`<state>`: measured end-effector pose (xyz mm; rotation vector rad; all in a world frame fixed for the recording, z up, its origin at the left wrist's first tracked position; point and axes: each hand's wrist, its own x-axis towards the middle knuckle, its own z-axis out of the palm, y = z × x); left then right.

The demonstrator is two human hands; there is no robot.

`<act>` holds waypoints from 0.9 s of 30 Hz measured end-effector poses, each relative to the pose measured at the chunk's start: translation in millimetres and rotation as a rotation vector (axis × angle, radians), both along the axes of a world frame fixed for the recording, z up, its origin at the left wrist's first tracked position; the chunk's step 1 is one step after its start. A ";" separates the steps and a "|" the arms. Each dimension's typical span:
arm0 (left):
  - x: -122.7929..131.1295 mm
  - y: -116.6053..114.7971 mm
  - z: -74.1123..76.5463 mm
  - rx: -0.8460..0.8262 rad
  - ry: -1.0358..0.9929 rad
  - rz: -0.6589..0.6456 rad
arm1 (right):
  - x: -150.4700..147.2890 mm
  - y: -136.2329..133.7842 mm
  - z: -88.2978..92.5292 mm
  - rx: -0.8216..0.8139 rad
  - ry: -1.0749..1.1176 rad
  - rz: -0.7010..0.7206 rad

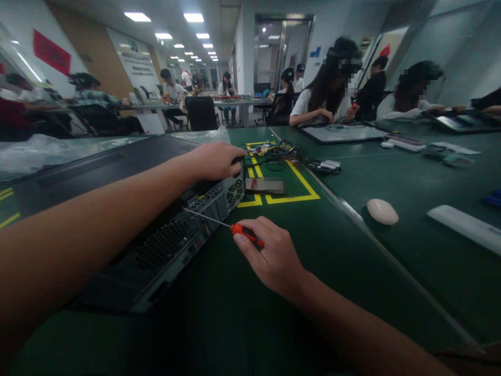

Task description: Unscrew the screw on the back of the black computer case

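A black computer case (113, 156) lies on its side on the green table, with its rear panel (195, 230) turned toward me. My left hand (213, 162) reaches across the top and grips the far corner of the case, its fingers curled over the edge; what lies under the fingers is partly hidden. In my right hand (274, 256) is a screwdriver (237, 228) with an orange and black handle. Its long thin shaft points left, and the tip meets the rear panel near the slot area. Whether a screw is under the tip cannot be seen.
Beyond the case lie a bundle of cables (287, 151) and a small labelled box (270, 186). A pale oval object (382, 211) and a long white bar (465, 227) rest at right. Clear plastic wrap (23, 156) lies behind the case. Co-workers sit across the table.
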<state>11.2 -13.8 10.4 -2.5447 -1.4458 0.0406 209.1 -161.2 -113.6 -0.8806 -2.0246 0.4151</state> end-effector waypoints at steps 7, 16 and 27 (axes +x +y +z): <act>-0.4 1.4 -0.1 0.003 0.001 -0.022 | 0.1 -0.6 -1.2 -0.020 0.040 0.010; -1.3 2.3 0.2 -0.007 -0.035 -0.004 | 0.5 1.1 -2.2 -0.026 0.017 0.020; 0.0 0.4 0.0 0.002 -0.016 0.009 | -0.3 2.1 -4.5 -0.039 0.006 0.020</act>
